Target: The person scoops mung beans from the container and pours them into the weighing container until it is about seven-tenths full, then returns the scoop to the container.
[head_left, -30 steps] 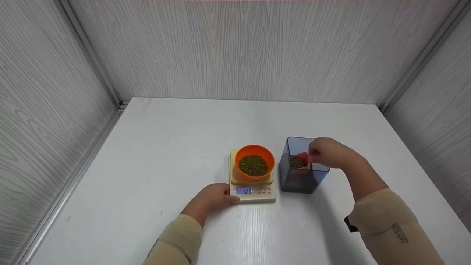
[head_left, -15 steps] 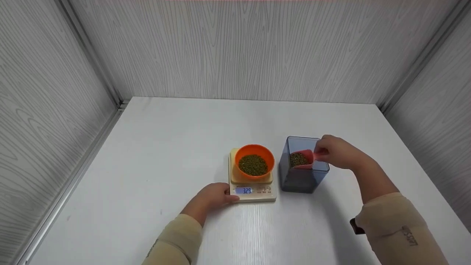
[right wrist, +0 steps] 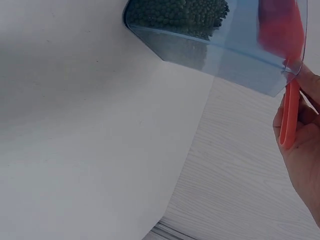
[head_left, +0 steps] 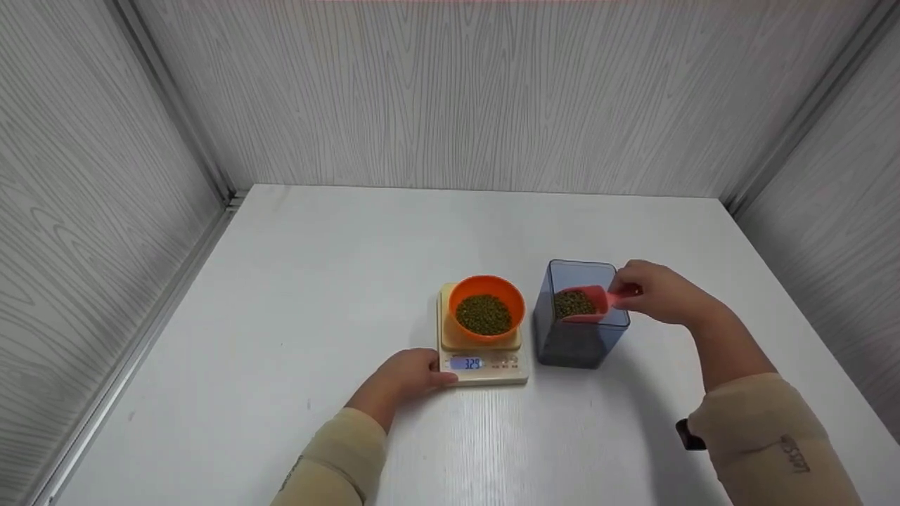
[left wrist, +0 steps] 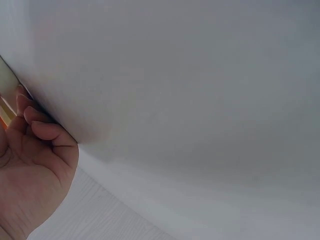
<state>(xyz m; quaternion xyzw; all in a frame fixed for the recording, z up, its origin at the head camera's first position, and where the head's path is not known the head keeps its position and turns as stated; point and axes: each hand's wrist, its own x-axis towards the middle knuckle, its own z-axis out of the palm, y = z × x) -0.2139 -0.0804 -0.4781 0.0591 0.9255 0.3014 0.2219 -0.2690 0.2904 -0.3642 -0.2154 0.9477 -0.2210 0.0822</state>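
An orange bowl [head_left: 487, 289] of green beans [head_left: 484, 315] sits on a beige kitchen scale [head_left: 485, 367] with a lit display. My left hand [head_left: 408, 376] holds the scale's front left corner, fingers curled against its edge. Right of the scale stands a clear blue container [head_left: 578, 337] with beans at the bottom [right wrist: 180, 15]. My right hand [head_left: 657, 292] pinches the handle of a red scoop [head_left: 587, 302], which is heaped with beans and hangs level inside the container's mouth. In the right wrist view the scoop [right wrist: 289, 107] shows through the blue wall.
The white tabletop [head_left: 337, 281] stretches wide to the left and back. Grey wood-grain walls [head_left: 450, 91] close in the back and both sides, with a metal rail [head_left: 140, 337] along the left edge.
My right hand has drawn back to the right and lifted the bean-filled scoop level at the container's mouth. The left hand and scale have stayed put.
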